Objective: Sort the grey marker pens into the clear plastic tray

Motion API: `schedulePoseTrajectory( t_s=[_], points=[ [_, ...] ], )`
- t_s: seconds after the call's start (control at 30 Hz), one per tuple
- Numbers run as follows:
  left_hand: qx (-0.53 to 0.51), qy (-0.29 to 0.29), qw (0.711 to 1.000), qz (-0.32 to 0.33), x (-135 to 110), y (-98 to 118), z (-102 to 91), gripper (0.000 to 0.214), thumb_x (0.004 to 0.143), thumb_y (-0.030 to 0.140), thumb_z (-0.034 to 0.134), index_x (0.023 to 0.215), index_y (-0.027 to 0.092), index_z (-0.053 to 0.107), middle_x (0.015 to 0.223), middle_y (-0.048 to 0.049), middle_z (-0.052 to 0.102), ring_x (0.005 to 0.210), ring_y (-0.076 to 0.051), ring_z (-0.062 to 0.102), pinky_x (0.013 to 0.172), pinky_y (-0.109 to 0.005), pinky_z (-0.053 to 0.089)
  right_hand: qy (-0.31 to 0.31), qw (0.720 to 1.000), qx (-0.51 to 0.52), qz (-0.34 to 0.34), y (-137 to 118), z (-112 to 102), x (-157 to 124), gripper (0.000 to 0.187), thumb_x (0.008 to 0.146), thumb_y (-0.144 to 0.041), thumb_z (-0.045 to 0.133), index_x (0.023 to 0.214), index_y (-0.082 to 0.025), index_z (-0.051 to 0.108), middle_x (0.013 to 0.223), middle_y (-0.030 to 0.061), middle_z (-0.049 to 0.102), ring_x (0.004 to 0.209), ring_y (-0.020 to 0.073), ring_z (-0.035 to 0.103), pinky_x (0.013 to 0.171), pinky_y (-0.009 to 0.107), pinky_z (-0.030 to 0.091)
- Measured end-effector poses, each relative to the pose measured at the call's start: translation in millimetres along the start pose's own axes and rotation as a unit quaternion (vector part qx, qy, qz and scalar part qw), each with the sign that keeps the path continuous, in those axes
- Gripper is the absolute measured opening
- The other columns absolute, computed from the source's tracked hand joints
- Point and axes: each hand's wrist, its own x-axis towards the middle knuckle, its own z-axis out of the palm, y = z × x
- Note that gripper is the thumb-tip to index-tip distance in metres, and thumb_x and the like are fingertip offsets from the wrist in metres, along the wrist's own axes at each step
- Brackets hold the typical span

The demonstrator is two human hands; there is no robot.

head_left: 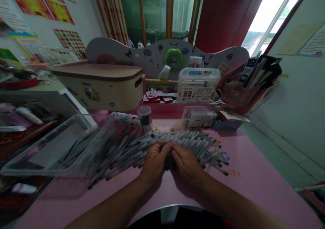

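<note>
Both of my hands meet near the middle of the pink desk, in front of a wide heap of grey, dark-tipped pens. My left hand is closed, thumb and fingers pinched around a pen whose pale end pokes out at the upper left. The fingers of my right hand are closed at the same spot, touching the left fingertips. Most of the held pen is hidden by the fingers. At the left, a clear plastic bin tilts over the desk edge with more pens inside.
Behind the heap stand a clear jar, a small box and a clear case. A lidded cream storage box, a clear handled case and a green clock are farther back. A pink holder sits right.
</note>
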Motion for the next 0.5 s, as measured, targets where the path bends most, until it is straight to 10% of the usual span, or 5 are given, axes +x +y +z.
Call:
schedulePoseTrajectory(
  t_s=[0.33,0.5],
  points=[
    [-0.017,0.053,0.998,0.024,7.8,8.7,-9.9,0.026,0.081,0.043,0.07,0.081,0.017,0.066,0.102,-0.0047,0.07,0.081,-0.014,0.065,0.072,-0.026,0.053,0.019,0.998,0.01,0.063,-0.4,-11.9,4.1,0.026,0.095,-0.029,0.048,0.111,-0.018,0.066,0.081,0.0034,0.07,0.071,0.0175,0.064,0.07,0.029,0.049],
    [-0.022,-0.08,0.995,-0.052,7.9,10.4,-17.3,0.032,0.082,0.039,0.069,0.105,0.021,0.058,0.065,0.005,0.057,0.049,-0.008,0.049,0.047,-0.018,0.04,0.096,0.983,0.109,0.109,11.9,-19.0,10.9,0.022,0.094,-0.037,0.047,0.09,-0.021,0.062,0.079,0.0012,0.061,0.076,0.0169,0.058,0.069,0.027,0.045]
  ],
)
